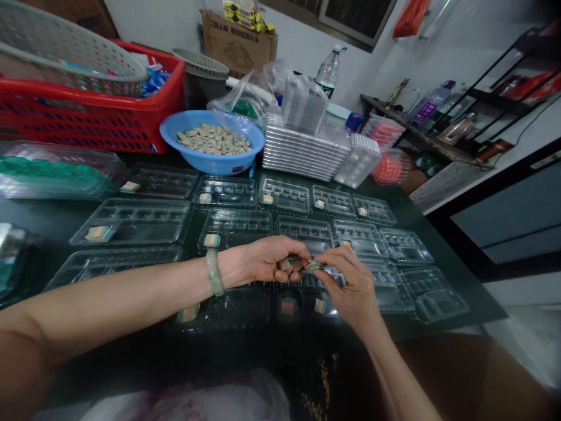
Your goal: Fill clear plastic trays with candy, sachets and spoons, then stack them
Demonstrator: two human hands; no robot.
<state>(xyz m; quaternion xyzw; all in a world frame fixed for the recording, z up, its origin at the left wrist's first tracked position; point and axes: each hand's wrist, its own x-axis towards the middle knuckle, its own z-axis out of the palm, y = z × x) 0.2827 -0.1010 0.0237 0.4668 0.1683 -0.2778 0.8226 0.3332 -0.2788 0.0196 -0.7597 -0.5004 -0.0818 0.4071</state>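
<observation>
Above the middle of the table, my left hand [272, 257], with a pale green bangle [214, 272] on its wrist, curls around several striped candy squares [287, 265]. Thumb and fingertips of my right hand [353, 280] pinch a small striped candy piece [314, 265] right against the left fingertips. Beneath and around both hands stand rows of clear plastic trays [239, 225] with compartments. Many have striped candy in one compartment, such as the pieces [212, 240] left of my wrist and those [319, 306] below my hands. My hands hide part of the middle trays.
A blue basin [213, 162] full of striped candy stands at the back. Beside it are stacked clear trays [302, 146] and a water bottle [331, 70]. A red basket [92, 120] is at back left, near a clear pack with green contents [52, 175]. The table's right edge borders a doorway.
</observation>
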